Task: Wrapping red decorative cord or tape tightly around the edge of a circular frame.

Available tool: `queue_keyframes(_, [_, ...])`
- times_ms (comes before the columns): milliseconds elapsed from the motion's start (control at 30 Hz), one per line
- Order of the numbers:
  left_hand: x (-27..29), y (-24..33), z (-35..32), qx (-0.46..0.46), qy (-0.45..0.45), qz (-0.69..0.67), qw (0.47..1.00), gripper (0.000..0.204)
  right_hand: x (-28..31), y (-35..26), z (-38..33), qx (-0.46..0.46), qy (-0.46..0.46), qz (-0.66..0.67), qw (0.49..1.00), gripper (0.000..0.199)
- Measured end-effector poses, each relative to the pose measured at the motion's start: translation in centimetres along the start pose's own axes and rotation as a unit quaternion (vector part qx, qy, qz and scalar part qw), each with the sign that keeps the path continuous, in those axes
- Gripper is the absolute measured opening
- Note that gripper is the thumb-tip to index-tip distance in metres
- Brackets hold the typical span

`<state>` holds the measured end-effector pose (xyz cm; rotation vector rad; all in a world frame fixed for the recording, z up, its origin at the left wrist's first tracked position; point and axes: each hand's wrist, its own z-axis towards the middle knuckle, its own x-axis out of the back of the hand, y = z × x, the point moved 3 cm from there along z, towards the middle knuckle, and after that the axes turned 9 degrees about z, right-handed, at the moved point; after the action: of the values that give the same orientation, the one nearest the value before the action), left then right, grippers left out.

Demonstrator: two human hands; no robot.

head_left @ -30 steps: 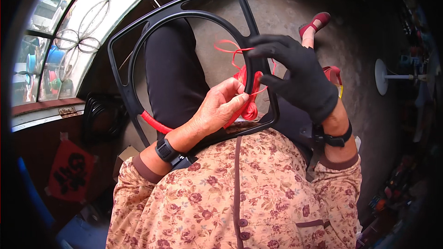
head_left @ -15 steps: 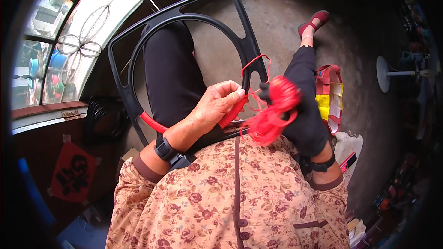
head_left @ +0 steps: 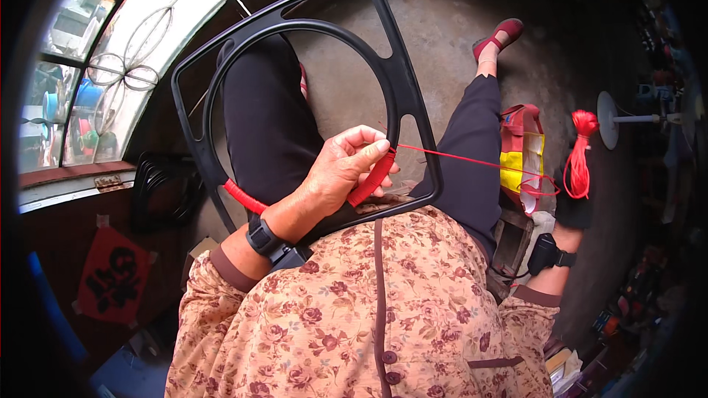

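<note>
A black frame point(head_left: 324, 29) with a round inner ring rests over my lap. My left hand point(head_left: 343, 166) is closed on the ring, thumb and fingers pinching it at the upper end of a red wrapped section point(head_left: 373, 181). Another red wrapped section point(head_left: 244, 197) covers the ring's lower left. From my left fingertips a red cord point(head_left: 479, 158) runs straight out to the right. My right hand point(head_left: 574, 205), in a black glove, is stretched far right and closed on a red cord bundle point(head_left: 582, 149); the glove's fingers are partly hidden by the dark background.
A red and yellow bag point(head_left: 513, 150) stands on the floor point(head_left: 435, 37) by my right leg. Beyond my right hand is a white round-based stand point(head_left: 608, 119). More black frames point(head_left: 166, 188) lean at the left below the window point(head_left: 125, 66).
My right hand has swung out to the right with the bundle, drawing the slack cord into a nearly straight line. My left hand stays at about the same place on the ring.
</note>
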<state>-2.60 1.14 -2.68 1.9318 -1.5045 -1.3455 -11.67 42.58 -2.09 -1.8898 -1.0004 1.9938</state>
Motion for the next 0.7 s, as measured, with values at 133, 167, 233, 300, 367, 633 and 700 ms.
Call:
queue_keyframes(133, [-1.1,0.5,1.1,0.014,-0.016,0.004,1.000,0.011,4.6,-3.0,1.0,0.109,0.157,-0.158,0.969,0.039])
queue_keyframes(167, [-0.8,0.5,0.8,0.010,-0.006,0.022,1.000,0.010,1.3,-1.5,2.3,0.103,0.153,-0.154,0.971,0.039])
queue_keyframes(233, [-0.9,0.3,0.9,0.008,-0.005,0.045,0.999,0.010,-8.8,3.4,6.8,0.162,0.102,-0.399,0.897,0.043])
queue_keyframes(300, [-0.9,0.1,1.0,-0.096,0.006,0.106,0.990,0.011,-15.4,6.2,7.9,0.229,0.023,-0.599,0.767,0.046])
queue_keyframes(367, [-0.5,-0.2,1.3,-0.114,0.020,0.142,0.983,0.011,-19.8,9.8,9.2,0.303,-0.100,-0.730,0.604,0.041])
queue_keyframes(633, [-0.7,0.3,1.4,-0.193,0.076,0.260,0.943,0.017,-23.3,20.6,10.5,0.336,-0.401,-0.779,0.344,0.008])
queue_keyframes(700, [-0.6,0.2,1.3,-0.198,0.079,0.253,0.944,0.016,-22.9,21.2,10.4,0.270,-0.411,-0.770,0.407,0.009])
